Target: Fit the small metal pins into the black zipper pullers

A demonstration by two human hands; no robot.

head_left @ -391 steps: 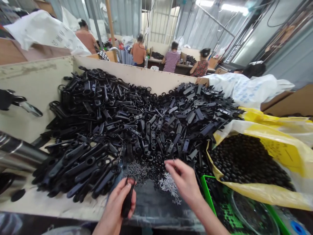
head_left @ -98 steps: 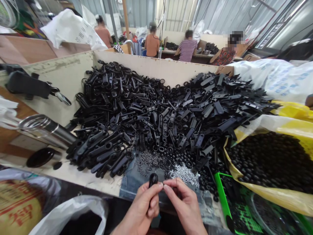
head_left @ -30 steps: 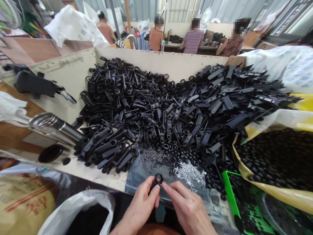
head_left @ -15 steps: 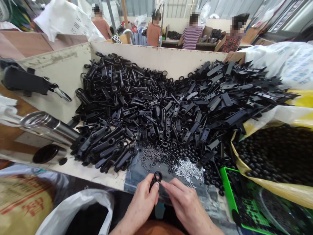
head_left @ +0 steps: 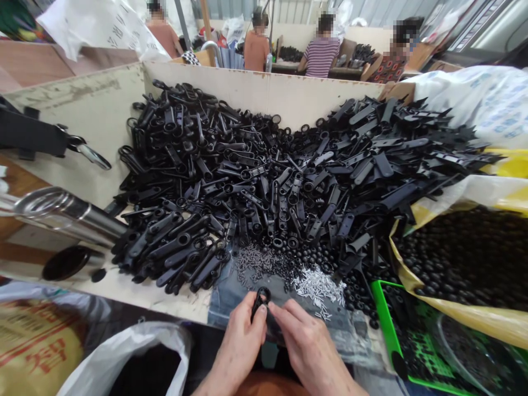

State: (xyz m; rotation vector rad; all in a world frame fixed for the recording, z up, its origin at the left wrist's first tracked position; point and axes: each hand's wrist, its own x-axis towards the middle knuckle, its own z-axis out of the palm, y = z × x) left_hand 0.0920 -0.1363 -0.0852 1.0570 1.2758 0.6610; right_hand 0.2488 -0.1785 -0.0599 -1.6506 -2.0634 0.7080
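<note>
Your left hand point(head_left: 237, 349) is clenched on a small black plastic part point(head_left: 259, 302), holding it upright above a denim cloth point(head_left: 225, 302). Your right hand point(head_left: 305, 346) is curled just beside this part, and I cannot tell if it grips too. Just ahead on the cloth lie grey screws point(head_left: 256, 263) and silver pins point(head_left: 317, 286). Behind them is a big heap of black plastic pieces point(head_left: 247, 187) against a pale board wall point(head_left: 264, 91). To the right are a green tray point(head_left: 381, 313) and a yellow bag point(head_left: 406, 286) of black beads point(head_left: 466, 253). Far ahead, co-workers point(head_left: 322, 55) are at a bench.
</note>
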